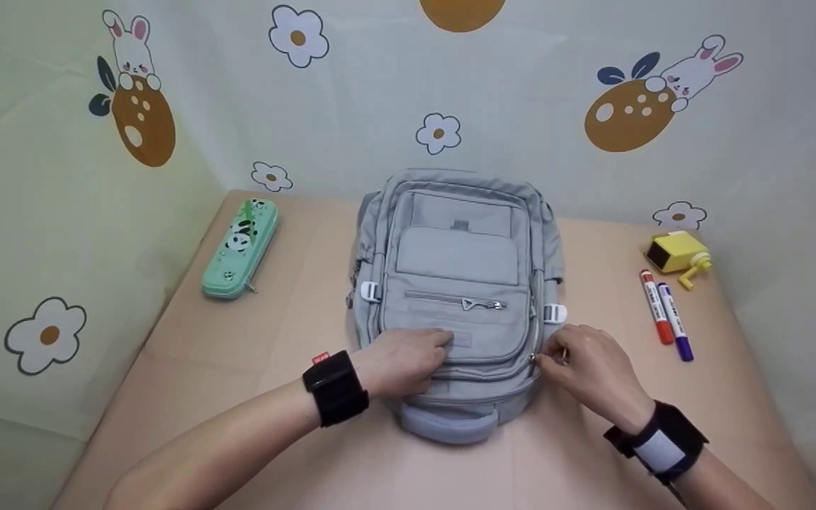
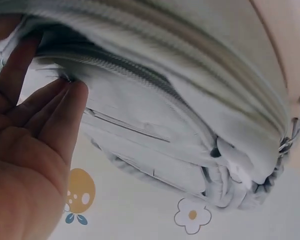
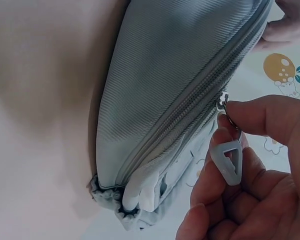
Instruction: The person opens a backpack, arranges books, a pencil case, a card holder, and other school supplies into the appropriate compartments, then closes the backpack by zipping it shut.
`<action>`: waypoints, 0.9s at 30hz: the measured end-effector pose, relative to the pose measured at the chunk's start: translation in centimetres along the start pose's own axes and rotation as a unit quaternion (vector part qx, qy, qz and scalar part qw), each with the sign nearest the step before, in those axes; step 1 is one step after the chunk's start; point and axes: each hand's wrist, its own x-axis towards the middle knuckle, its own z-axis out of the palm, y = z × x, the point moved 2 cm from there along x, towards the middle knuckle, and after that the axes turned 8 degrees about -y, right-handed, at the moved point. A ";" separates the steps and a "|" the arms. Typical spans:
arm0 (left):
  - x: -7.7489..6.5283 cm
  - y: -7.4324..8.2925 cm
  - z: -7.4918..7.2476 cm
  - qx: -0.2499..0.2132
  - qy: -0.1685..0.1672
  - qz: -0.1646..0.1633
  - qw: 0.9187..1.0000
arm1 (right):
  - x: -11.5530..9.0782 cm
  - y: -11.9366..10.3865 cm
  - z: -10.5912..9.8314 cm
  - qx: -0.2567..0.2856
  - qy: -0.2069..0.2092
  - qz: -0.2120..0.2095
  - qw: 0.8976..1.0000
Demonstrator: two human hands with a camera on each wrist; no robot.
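Note:
A grey backpack [image 1: 461, 255] lies on its back, its top handle [image 1: 450, 423] toward me. My left hand [image 1: 404, 360] grips the bag's front near its top edge. In the left wrist view, its fingers [image 2: 65, 115] lie against the front panel beside a dark gap along a zipper. At the bag's right side, my right hand [image 1: 592, 365] pinches a zipper pull. The right wrist view shows the slider [image 3: 222, 100] and the pull's grey triangular tab [image 3: 229, 162] hanging between thumb and fingers. Part of the left hand is hidden by the bag.
A green panda pencil case [image 1: 241, 248] lies left of the backpack. On the right are a red marker [image 1: 656, 307], a purple marker [image 1: 676, 322] and a yellow crank sharpener [image 1: 678, 253]. A patterned curtain [image 1: 365, 92] stands behind the table [image 1: 295, 340].

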 end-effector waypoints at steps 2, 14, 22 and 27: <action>-0.1 -0.3 0.1 -0.021 0.008 0.000 1.000 | 0.0 0.0 0.0 0.001 0.000 0.001 1.000; 0.0 -1.5 0.1 -0.100 0.013 0.009 0.995 | -0.5 -0.7 0.4 0.016 -0.029 0.010 0.999; 0.0 -1.7 0.1 -0.100 0.020 0.004 0.995 | -0.5 -2.6 1.1 0.047 -0.049 -0.021 0.997; 0.0 -1.7 0.2 -0.102 0.025 0.006 0.994 | -0.2 -3.9 1.8 0.069 -0.067 -0.040 0.995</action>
